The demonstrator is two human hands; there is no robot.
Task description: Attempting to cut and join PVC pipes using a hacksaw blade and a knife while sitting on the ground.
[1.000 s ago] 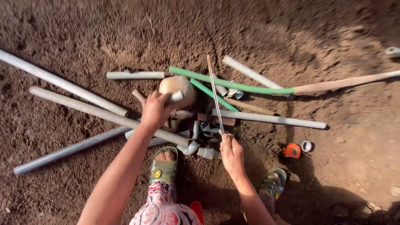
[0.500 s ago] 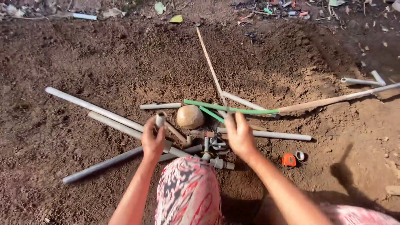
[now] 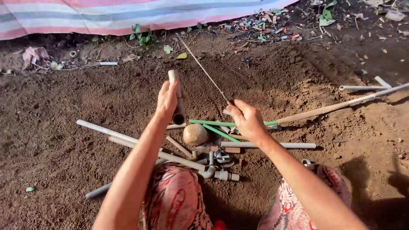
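My left hand (image 3: 166, 100) is raised and closed around a short grey pipe piece (image 3: 176, 94), its open end facing me. My right hand (image 3: 247, 120) grips the near end of a long thin stick (image 3: 203, 68) that slants up and away to the left over the soil. Below both hands lies a heap of pipes on the dirt: long grey pipes (image 3: 111, 132), a green pipe (image 3: 208, 123), a round brownish stone (image 3: 195, 134) and grey pipe fittings (image 3: 215, 173). My knees in red patterned cloth (image 3: 175, 200) show at the bottom.
A long pale pole (image 3: 341, 104) runs off to the right, with a white pipe (image 3: 362, 87) beyond it. A striped tarpaulin (image 3: 128, 15) edges the far side, with litter and leaves along it. Loose brown soil (image 3: 64, 106) surrounds everything.
Both hands have lifted away from the heap. The left hand has raised the short pipe piece, and the right hand has raised the thin stick. The view has tilted upward to show the tarpaulin.
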